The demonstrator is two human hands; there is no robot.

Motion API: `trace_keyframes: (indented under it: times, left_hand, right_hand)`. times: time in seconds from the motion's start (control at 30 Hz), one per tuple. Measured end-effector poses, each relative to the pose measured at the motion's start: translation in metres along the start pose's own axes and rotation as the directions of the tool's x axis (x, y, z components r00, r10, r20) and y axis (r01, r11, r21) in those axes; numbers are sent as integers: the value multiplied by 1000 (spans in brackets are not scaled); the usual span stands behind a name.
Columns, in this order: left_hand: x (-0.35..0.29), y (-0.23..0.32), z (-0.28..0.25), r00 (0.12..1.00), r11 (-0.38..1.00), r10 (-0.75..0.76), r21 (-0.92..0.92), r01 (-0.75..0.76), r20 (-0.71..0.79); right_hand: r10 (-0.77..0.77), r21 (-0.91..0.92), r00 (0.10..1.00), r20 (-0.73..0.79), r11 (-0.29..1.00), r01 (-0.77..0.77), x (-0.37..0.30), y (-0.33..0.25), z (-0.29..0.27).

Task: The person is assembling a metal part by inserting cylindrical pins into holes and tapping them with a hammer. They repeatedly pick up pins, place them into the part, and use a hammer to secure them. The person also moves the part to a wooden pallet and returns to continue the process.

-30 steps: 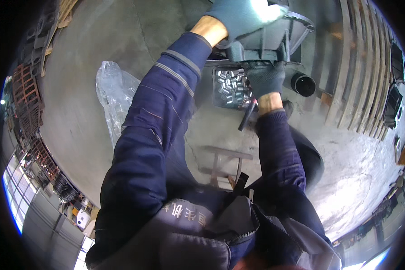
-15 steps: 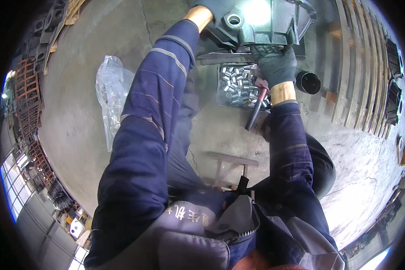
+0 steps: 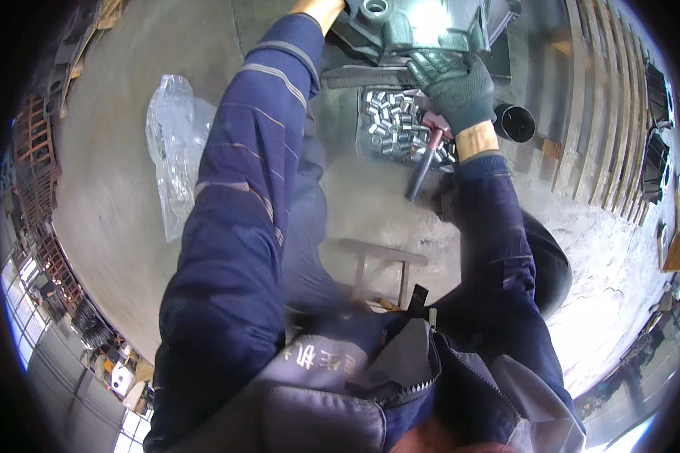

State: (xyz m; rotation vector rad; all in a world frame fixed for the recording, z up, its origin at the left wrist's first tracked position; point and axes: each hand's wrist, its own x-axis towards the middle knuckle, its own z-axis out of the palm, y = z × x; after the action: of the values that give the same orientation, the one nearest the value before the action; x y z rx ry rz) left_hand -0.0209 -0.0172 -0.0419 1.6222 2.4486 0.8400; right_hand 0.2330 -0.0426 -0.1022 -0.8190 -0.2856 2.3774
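A dark green-grey metal casting (image 3: 400, 38) with a round bored boss lies at the top edge, a bright light shining on it. My right hand (image 3: 461, 92), in a dark knit glove, is at the casting's near edge. Its fingers are stretched out and somewhat apart, holding nothing that I can see. My left forearm (image 3: 268, 98) reaches up to the casting's left side; its hand lies beyond the top edge. Below the casting is a shallow clear tray (image 3: 361, 143) of short metal sleeves (image 3: 389, 121). A hammer (image 3: 423, 167) with a reddish head rests across the tray's right side.
A black cylindrical container (image 3: 515, 123) stands right of my right wrist. Wooden pallet slats (image 3: 593, 113) run along the right. Crumpled clear plastic bag (image 3: 172, 151) lies on the floor at left. A small metal-framed stool (image 3: 381, 253) is near my legs.
My right hand's fingers, curled at the casting's edge before, now show stretched out. The casting and tray appear higher in the picture, and my left hand has passed out of the top.
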Motion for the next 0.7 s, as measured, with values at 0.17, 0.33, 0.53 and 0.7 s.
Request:
trace_keyframes:
  times: [0.17, 0.33, 0.53, 0.7]
  left_hand:
    - [3, -16, 0, 999, 992, 8, -127, -14, -51]
    - [20, -38, 10, 991, 991, 127, 55, -125, -32]
    - [38, -66, 25, 916, 860, 400, 352, -371, -12]
    - [32, -78, 39, 952, 869, 304, 402, -289, 28]
  right_hand:
    - [-39, -437, 962, -272, 895, -87, -24, -8, -52]
    - [-253, -811, 837, -485, 488, -323, -53, 6, -145]
    - [-471, -937, 837, -278, -59, -344, -33, 43, -176]
    - [-354, -774, 928, 117, -618, -138, 2, 66, -159]
